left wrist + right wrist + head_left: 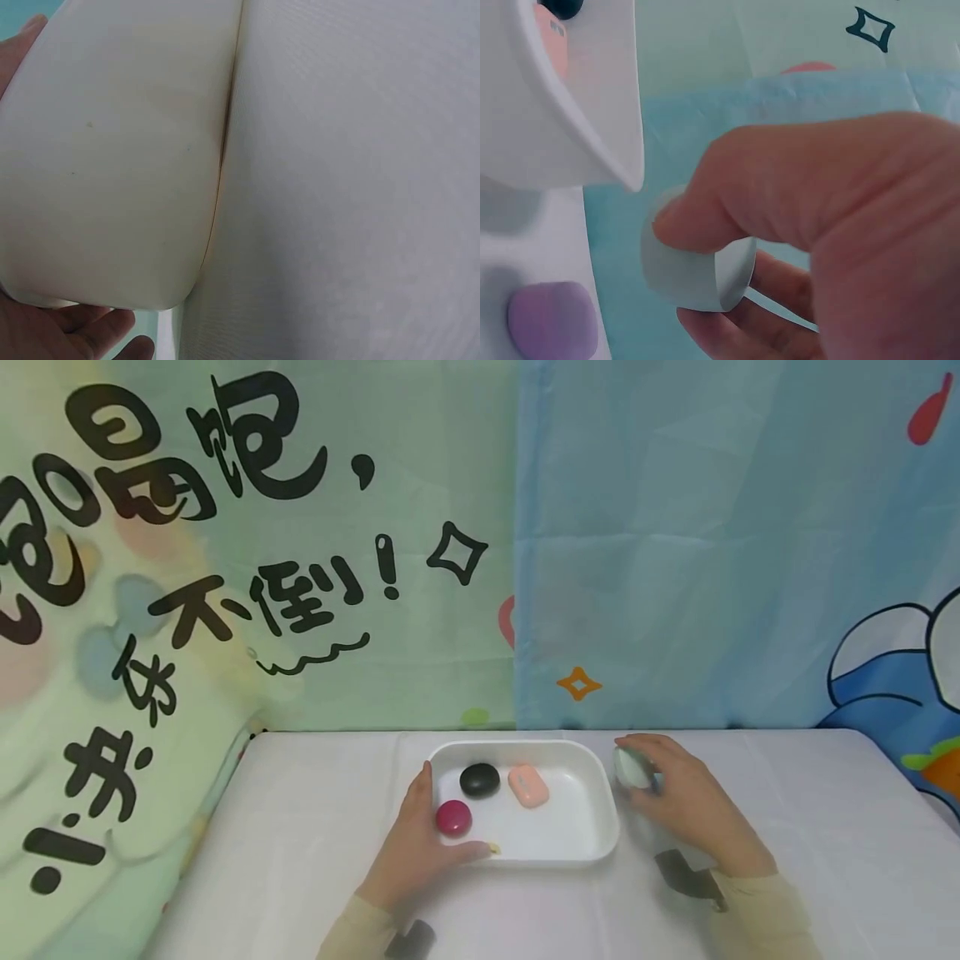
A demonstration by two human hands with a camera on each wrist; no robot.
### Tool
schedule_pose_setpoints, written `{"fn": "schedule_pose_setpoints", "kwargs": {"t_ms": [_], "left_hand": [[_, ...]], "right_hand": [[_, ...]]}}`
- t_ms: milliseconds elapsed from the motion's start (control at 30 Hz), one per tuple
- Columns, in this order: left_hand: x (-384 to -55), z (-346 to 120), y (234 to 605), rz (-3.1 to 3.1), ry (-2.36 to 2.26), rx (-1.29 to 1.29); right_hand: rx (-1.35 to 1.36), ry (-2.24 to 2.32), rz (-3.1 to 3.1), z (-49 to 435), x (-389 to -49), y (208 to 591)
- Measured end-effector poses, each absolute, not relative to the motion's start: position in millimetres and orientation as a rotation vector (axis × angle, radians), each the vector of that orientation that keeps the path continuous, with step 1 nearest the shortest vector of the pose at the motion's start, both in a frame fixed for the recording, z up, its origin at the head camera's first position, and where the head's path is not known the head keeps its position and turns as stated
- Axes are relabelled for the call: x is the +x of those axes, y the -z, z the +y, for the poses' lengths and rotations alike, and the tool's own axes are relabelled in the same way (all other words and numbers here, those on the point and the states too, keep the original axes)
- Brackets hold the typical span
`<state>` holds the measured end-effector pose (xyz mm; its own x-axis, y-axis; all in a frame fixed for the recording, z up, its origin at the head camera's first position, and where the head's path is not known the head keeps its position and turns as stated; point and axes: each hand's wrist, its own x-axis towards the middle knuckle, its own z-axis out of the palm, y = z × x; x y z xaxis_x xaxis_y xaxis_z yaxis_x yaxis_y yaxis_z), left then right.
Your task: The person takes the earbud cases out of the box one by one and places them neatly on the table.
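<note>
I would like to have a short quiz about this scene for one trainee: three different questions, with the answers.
1. True or false: the left hand touches the white tray.
2. Which of these lies nearest the left hand: A, the black item; B, the magenta item; C, the peach item?
3. Complete: the right hand holds a pale item ___ the tray (inside or outside).

Key: 1. True; 2. B; 3. outside.

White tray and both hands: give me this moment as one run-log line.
left hand: holds white tray, near-left corner | right hand: holds pale piece beside tray | in tray: black piece, pink piece, magenta piece
</note>
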<state>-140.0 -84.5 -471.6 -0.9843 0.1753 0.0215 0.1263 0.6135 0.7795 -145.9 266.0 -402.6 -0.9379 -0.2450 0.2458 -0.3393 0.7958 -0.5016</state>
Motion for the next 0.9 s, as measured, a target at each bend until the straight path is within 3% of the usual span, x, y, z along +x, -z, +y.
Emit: {"fn": "schedule_pose_setpoints", "kwargs": {"t_ms": [900], "left_hand": [[-140,-83,471,2.764,-1.328,0.248]], "right_hand": [[0.234,-0.713,-2.983,323,-157,417]]}}
